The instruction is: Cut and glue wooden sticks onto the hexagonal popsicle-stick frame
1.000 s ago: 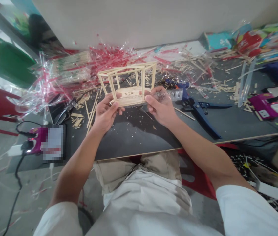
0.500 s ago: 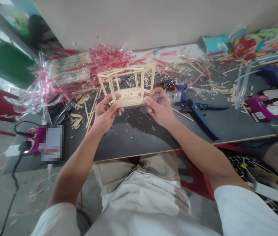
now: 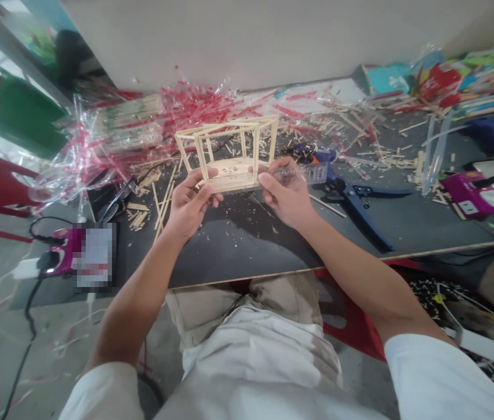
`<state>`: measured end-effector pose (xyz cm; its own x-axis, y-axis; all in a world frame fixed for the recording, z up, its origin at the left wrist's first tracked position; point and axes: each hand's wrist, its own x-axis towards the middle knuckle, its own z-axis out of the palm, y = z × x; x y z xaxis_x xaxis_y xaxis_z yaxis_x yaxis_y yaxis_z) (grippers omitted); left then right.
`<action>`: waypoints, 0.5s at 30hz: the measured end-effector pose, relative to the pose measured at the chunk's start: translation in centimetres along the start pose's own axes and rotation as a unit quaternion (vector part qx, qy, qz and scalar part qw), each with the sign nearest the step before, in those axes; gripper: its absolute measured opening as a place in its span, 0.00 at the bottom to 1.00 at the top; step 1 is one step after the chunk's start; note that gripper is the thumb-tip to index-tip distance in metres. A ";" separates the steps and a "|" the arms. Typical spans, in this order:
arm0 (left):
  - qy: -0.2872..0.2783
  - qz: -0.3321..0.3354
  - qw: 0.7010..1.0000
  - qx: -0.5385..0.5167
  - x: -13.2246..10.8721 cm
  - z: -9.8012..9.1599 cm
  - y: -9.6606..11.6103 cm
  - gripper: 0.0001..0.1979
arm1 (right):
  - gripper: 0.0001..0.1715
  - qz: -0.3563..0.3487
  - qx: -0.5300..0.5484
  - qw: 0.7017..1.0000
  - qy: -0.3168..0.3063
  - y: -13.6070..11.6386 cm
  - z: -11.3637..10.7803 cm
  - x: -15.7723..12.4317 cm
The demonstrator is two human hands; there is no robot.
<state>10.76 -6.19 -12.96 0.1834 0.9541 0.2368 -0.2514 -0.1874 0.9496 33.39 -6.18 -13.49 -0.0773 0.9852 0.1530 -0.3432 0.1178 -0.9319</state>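
Above the dark table, a small model frame of pale wooden sticks (image 3: 238, 165) is held between my two hands, its flat base low and its posts upright. My left hand (image 3: 189, 201) closes on the base's left corner, thumb in front and fingers partly behind. At the right corner, my right hand (image 3: 289, 195) pinches the base and also grips a clear plastic ruler (image 3: 315, 173). The ruler runs along the base's front edge and sticks out to the right past my fingers. Part of it is hidden by my right hand.
Blue-handled cutters (image 3: 360, 213) lie to the right. Behind them is a blue tool with an orange part (image 3: 323, 155). Stick offcuts (image 3: 139, 216) and red-and-clear wrappers (image 3: 198, 102) litter the table. Purple power boxes (image 3: 476, 192) with cables sit at both sides, a phone (image 3: 93, 256) at left.
The whole view has shifted slightly, so everything sits a little further right. Both hands keep their hold on the model and ruler, with hardly any other movement.
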 end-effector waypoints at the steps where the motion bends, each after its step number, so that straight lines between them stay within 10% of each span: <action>1: -0.002 0.001 1.000 0.001 0.0 0.0 0.0 0.17 | 0.37 0.000 -0.003 1.000 -0.001 0.0 0.0 0.0; 15: 0.002 0.001 1.000 0.019 -0.1 0.3 0.2 0.19 | 0.36 -0.005 -0.012 1.000 0.007 0.2 -0.2 0.0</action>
<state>10.99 -6.40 -12.75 0.1792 0.9545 0.2385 -0.2154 -0.1985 0.9561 33.51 -6.14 -13.69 -0.0605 0.9857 0.1574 -0.3210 0.1301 -0.9381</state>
